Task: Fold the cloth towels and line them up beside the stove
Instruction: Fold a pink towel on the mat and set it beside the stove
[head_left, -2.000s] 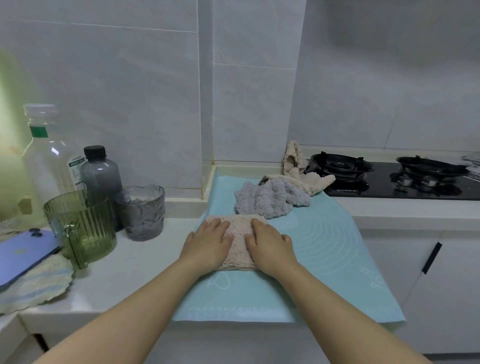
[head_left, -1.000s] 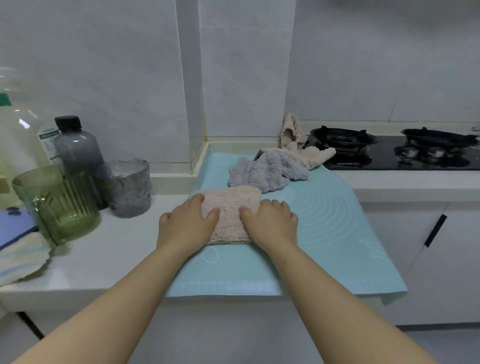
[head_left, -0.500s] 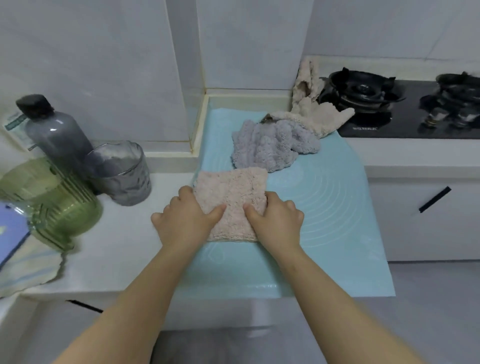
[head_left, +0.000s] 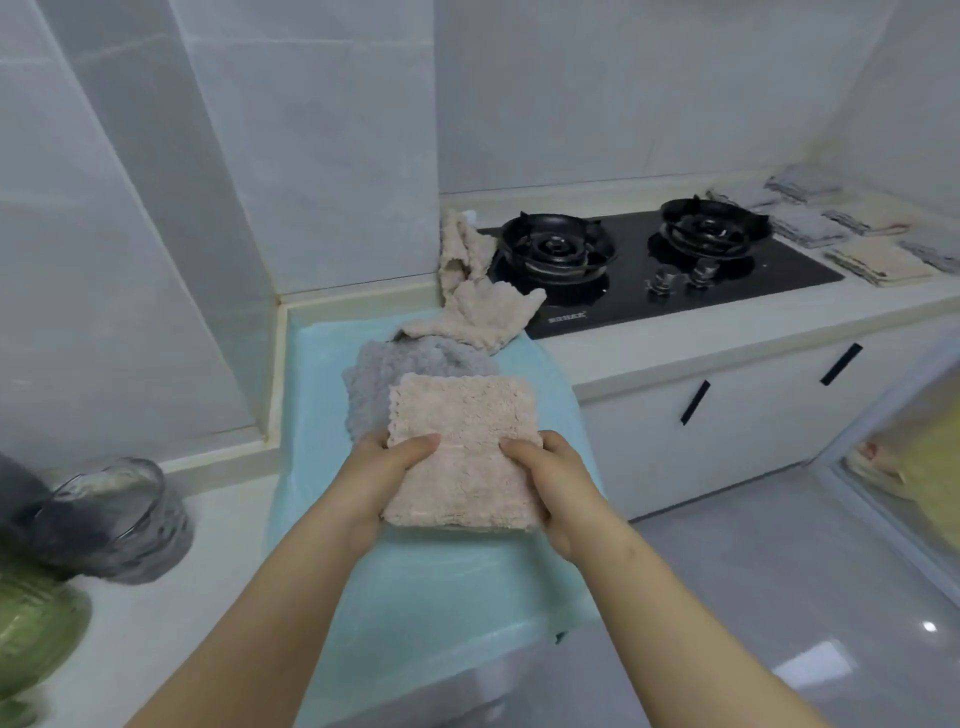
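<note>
**Kid:** What are you holding?

**Me:** A folded pink towel (head_left: 462, 447). My left hand (head_left: 382, 475) grips its left side and my right hand (head_left: 553, 480) grips its right side. My thumbs lie on top and my other fingers are tucked under it, so I can't see them.

**Kid:** Is it lying down on something?

**Me:** It looks lifted a bit above the blue mat (head_left: 311, 374), but I can't tell for sure. The mat is spread on the white counter (head_left: 171, 587) and hangs over the front edge.

**Kid:** What is that fluffy stuff behind it?

**Me:** A gray towel (head_left: 374, 374), all bunched up on the mat. The pink towel hides part of it. Behind that is a beige towel (head_left: 478, 312), not folded. One end lies on the mat, and the other end goes up against the wall by the black stove (head_left: 649, 291).

**Kid:** Are there more towels?

**Me:** Yes. On the far side of the stove, folded towels (head_left: 872, 262) lie flat in rows on the counter. Some are gray and some are beige.

**Kid:** And by your left arm?

**Me:** A gray glass cup (head_left: 124, 514) and a green glass cup (head_left: 31, 629), both on the counter, well away from the towels.
</note>
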